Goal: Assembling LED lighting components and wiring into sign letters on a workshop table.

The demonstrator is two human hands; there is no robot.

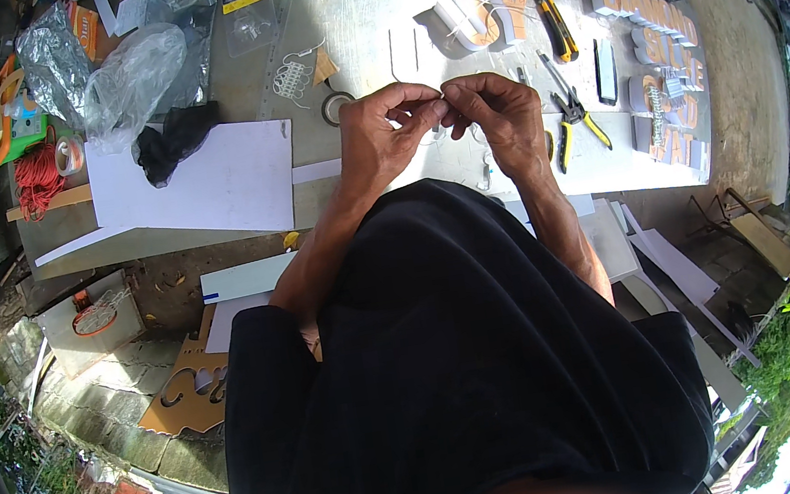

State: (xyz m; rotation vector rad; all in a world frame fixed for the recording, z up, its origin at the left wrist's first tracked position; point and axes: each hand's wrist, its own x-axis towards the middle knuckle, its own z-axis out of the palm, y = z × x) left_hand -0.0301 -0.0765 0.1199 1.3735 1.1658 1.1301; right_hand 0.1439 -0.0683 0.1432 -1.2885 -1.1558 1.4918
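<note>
Over the grey table (242, 233), my left hand (380, 138) and my right hand (508, 115) meet fingertip to fingertip. Both are closed in a pinch. Whatever lies between the fingers is too small to make out. Beside my left hand is a roll of dark tape (326, 112), with a coil of thin white wire (292, 77) beyond it. To the right of my right hand lie yellow-and-black pliers (582, 117) and a yellow-and-black utility knife (556, 27). White block letters with brown faces (512, 13) stand beyond my hands.
More block letters (656, 23) line the table's right end. On the left are a white sheet (206, 193), a black cloth (174, 147), clear plastic bags (134, 76) and red cord (42, 177). A dark flat rectangular object (606, 71) lies near the pliers.
</note>
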